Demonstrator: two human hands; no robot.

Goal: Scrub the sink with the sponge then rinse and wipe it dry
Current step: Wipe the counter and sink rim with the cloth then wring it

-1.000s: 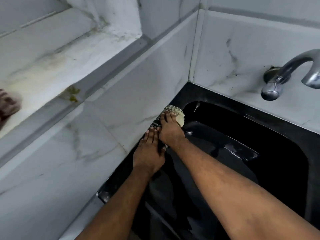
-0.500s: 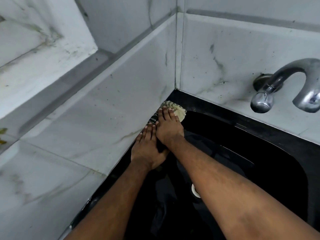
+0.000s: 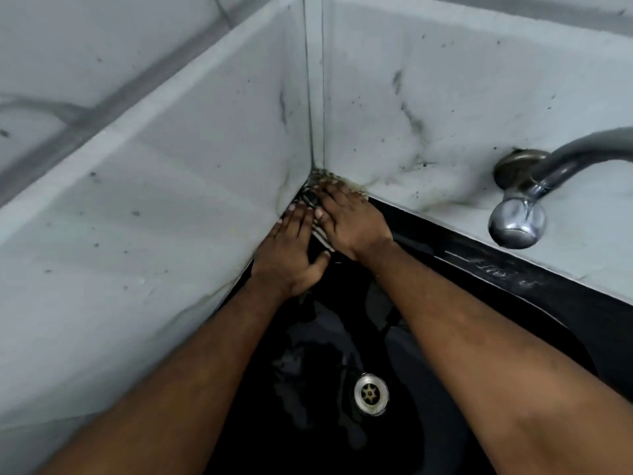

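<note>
Both forearms are reaching forward over the black sink (image 3: 513, 279) toward its far left corner, where the two marble-patterned wall tiles (image 3: 171, 200) are meeting. The left hand (image 3: 291, 252) is lying palm down along the sink's left rim, fingers straight and held together, thumb spread toward the right. The right hand (image 3: 352, 224) is lying just beside it, also palm down with fingers extended, its fingertips reaching into the corner itself. Both hands are flat and pressing rather than gripping. Beneath and between them a striped cloth (image 3: 320, 234) is showing, pressed against the rim at the corner; only a narrow strip and a bunched part near the fingertips are visible, and the sponge cannot be made out for certain. Yellowish-green grime (image 3: 342, 178) is marking the tile joint just beyond the right fingertips. In the dark, glossy basin, between the two forearms, the metal drain (image 3: 371, 394) is sitting. At the right edge, a chrome tap (image 3: 527, 200) is projecting from the back wall above the sink's far rim, well apart from the hands.
</note>
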